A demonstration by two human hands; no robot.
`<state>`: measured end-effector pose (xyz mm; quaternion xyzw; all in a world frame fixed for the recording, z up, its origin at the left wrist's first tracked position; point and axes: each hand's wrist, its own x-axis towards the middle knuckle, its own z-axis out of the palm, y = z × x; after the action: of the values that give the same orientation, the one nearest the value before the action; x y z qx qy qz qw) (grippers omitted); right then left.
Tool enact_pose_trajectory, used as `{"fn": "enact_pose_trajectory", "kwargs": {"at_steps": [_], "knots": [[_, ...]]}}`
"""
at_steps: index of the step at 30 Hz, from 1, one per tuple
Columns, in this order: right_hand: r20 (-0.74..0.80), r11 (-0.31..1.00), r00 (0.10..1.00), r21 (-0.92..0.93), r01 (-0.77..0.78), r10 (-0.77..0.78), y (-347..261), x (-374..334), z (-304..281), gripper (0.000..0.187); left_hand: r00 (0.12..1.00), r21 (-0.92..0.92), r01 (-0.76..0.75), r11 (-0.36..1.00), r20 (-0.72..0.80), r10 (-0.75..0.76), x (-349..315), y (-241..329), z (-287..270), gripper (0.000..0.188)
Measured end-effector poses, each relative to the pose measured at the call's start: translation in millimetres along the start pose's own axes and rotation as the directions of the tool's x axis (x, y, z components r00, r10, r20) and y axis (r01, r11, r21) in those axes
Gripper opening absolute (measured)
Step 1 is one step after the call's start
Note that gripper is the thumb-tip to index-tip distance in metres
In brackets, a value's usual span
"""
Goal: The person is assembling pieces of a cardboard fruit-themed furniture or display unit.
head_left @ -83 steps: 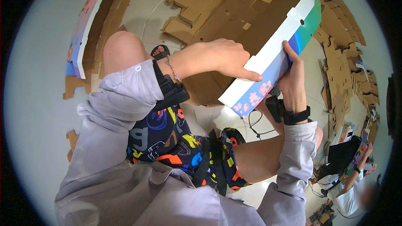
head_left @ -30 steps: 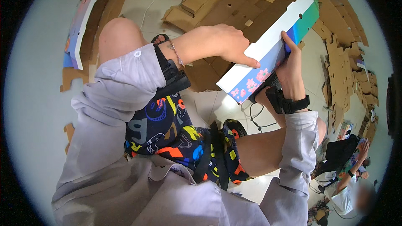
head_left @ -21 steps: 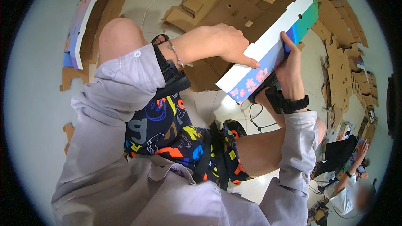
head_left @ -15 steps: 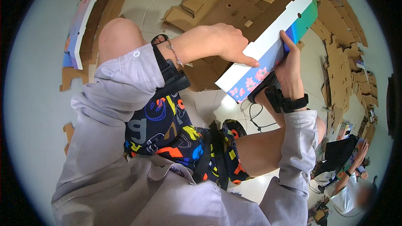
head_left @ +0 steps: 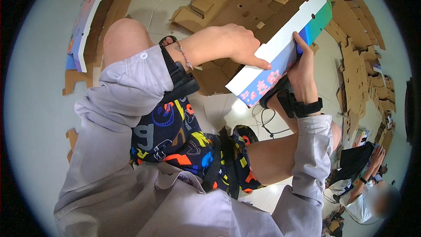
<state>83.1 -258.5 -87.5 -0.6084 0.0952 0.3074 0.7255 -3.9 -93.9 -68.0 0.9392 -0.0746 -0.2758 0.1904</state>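
Note:
Between my hands is a cardboard box panel (head_left: 280,50), tilted up to the right. A white folded strip runs along it beside a printed face in blue and green with pink blossoms. My left hand (head_left: 239,46) grips its left edge, thumb lying on the white strip and the other fingers hidden behind. From the lower right, my right hand (head_left: 303,63) holds the printed side, with one finger pressed up against the white strip. Black straps circle both wrists.
Flat brown cardboard pieces (head_left: 237,8) lie on the tiled floor ahead, and more cardboard stacks (head_left: 355,70) line the right. A printed open box (head_left: 83,30) stands at the left. A dark cable (head_left: 267,125) lies near my leg. Another person (head_left: 357,206) works at the lower right.
My hands and the cardboard panel are practically unmoved. At the lower right, the other person's hands and head have shifted slightly.

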Motion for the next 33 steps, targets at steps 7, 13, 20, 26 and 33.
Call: {"fn": "enact_pose_trajectory", "kwargs": {"at_steps": [7,13,20,26,33], "knots": [[0.007,1.0,1.0,-0.019,0.014,-0.014,0.1,-0.6,0.9,0.039,1.0,0.007,0.004,1.0,0.001,-0.004,-0.3,-0.1,-0.2,0.08],[0.007,0.999,1.0,-0.032,0.016,-0.015,1.1,1.5,1.0,0.04,1.0,0.011,0.003,1.0,-0.018,-0.003,-0.6,-1.3,0.6,0.081],[0.015,0.999,1.0,-0.049,-0.001,0.002,0.9,0.6,1.7,0.044,1.0,0.002,0.01,1.0,-0.024,-0.01,0.7,-2.7,1.7,0.08],[-0.006,0.999,1.0,-0.046,0.0,0.0,2.6,0.9,4.0,0.043,1.0,0.005,0.018,1.0,-0.022,-0.018,1.7,-3.8,2.7,0.08],[0.0,0.998,1.0,-0.056,0.0,0.0,4.6,4.0,4.9,0.039,0.999,0.019,0.028,0.999,-0.022,-0.028,-0.3,-3.0,2.3,0.079]]}}
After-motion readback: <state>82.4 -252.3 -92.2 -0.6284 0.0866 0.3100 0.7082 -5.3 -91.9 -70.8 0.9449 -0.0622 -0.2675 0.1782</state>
